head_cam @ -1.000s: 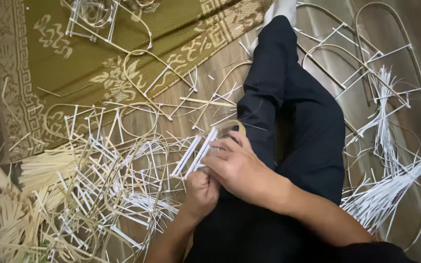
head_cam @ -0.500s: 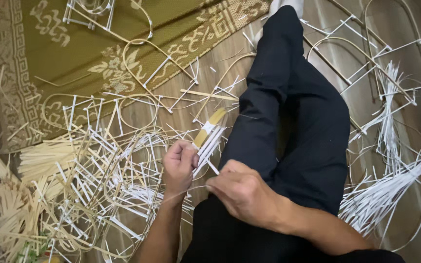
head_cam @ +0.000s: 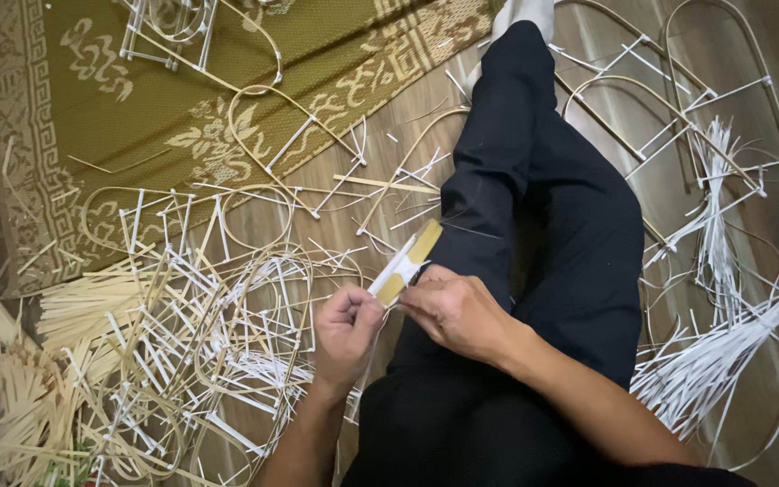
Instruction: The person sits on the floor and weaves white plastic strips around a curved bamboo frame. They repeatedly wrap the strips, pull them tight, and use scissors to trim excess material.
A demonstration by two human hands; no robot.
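My left hand (head_cam: 346, 330) and my right hand (head_cam: 451, 312) meet over my lap and together hold a short flat bamboo strip (head_cam: 410, 259) wrapped in white tape. The strip points up and to the right from my fingers. My left fist is closed at its lower end, with thin white strands hanging below. My right fingers pinch the strip just beside the left hand. My leg in black trousers (head_cam: 534, 189) stretches away across the wooden floor.
A heap of taped bamboo frames (head_cam: 200, 352) lies at left, beside a bundle of plain sticks (head_cam: 83, 307). A bundle of white strips (head_cam: 732, 343) lies at right. Arched frames (head_cam: 696, 99) sit at the upper right. A green patterned rug (head_cam: 182, 90) covers the far floor.
My left hand has moved right and down to meet the right hand. The taped strip now sticks out above both hands, and the view has shifted slightly.
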